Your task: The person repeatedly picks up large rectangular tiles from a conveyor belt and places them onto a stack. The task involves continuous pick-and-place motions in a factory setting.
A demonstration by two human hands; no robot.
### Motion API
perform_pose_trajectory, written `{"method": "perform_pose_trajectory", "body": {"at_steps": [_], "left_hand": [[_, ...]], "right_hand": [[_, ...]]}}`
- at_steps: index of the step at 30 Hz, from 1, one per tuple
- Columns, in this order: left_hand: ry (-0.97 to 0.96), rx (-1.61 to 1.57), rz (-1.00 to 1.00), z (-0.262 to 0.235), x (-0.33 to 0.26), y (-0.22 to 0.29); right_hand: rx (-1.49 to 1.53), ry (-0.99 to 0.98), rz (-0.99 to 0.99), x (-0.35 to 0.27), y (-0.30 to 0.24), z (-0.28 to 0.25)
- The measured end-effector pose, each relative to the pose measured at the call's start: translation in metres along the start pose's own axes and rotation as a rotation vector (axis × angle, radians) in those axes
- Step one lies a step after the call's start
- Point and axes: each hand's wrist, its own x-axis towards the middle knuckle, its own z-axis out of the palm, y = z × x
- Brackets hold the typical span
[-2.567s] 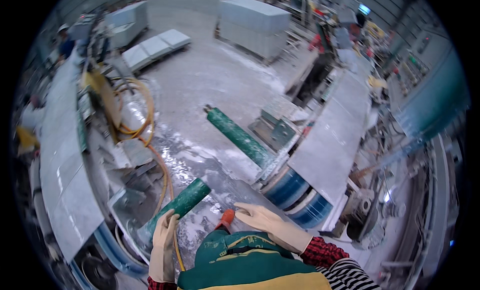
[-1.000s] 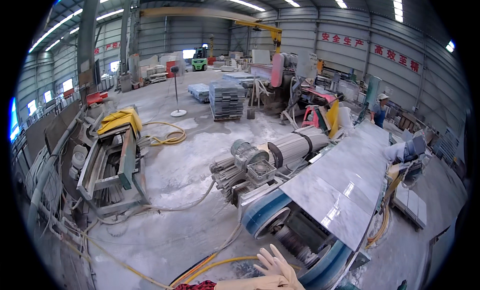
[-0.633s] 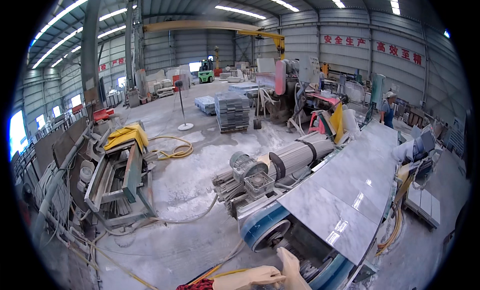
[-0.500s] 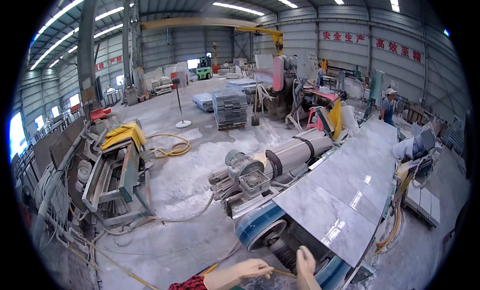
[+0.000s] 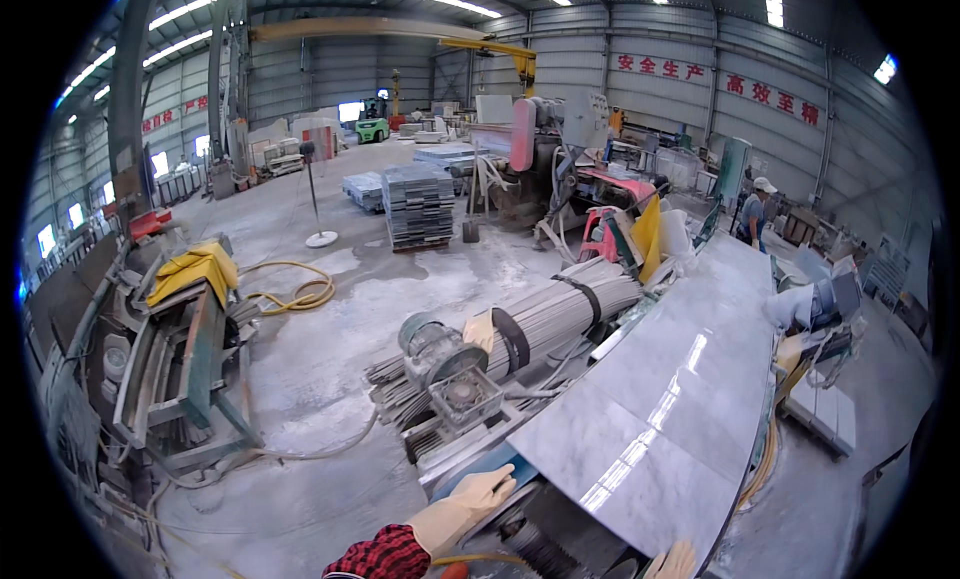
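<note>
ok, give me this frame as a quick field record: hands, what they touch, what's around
setting: large workshop hall with a concrete floor
left hand: gloved, fingers spread, resting at the near end of the stone slab
right hand: gloved, only partly in view at the bottom edge, by the slab's near corner; grip cannot be told
slab: grey, polished, lying flat on a machine bed
beside slab: motor and a bundle of rods
floor: yellow hose, stacked tiles
others: a person standing at the far end

A cream-gloved left hand (image 5: pixel 478 496) in a red-and-black checked sleeve (image 5: pixel 380 556) is showing near. The polished grey-white veined marble slab (image 5: pixel 680 399) is gleaming right; a yellow cloth (image 5: pixel 195 269) is lying far left.
</note>
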Motion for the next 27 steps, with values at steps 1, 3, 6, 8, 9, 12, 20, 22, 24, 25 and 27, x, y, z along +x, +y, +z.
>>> {"method": "perform_pose_trajectory", "body": {"at_steps": [1, 3, 6, 8, 9, 12, 20, 22, 24, 25, 27], "left_hand": [[0.047, 0.058, 0.124, 0.007, 0.02, 0.002], [0.084, 0.138, 0.298, 0.023, 0.052, -0.005], [0.087, 0.244, 0.475, 0.036, 0.092, -0.013], [0.035, 0.301, 0.528, 0.038, 0.111, -0.016], [-0.022, 0.311, 0.526, 0.036, 0.122, -0.017], [-0.081, 0.311, 0.562, 0.041, 0.145, -0.021], [-0.24, 0.312, 0.512, 0.034, 0.158, -0.002], [-0.224, 0.333, 0.526, 0.036, 0.157, 0.001], [-0.254, 0.345, 0.534, 0.035, 0.159, 0.006], [-0.27, 0.354, 0.532, 0.033, 0.159, 0.007], [-0.19, 0.383, 0.545, 0.031, 0.154, 0.004]], "right_hand": [[-0.009, -0.001, 0.001, -0.007, 0.017, 0.014], [-0.004, -0.03, 0.013, -0.005, 0.023, 0.016], [0.013, -0.06, 0.05, -0.003, 0.023, 0.016], [0.038, -0.091, 0.048, 0.002, 0.012, 0.005], [0.038, -0.113, 0.045, 0.005, 0.011, 0.002], [0.571, 0.007, 0.595, 0.011, -0.015, 0.0], [0.024, -0.119, 0.342, 0.013, -0.024, -0.021], [-0.022, -0.15, 0.357, 0.011, -0.021, -0.02], [-0.051, -0.166, 0.37, 0.01, -0.017, -0.022], [-0.056, -0.18, 0.373, 0.012, -0.016, -0.024], [-0.054, -0.207, 0.367, 0.018, -0.023, -0.03]]}}
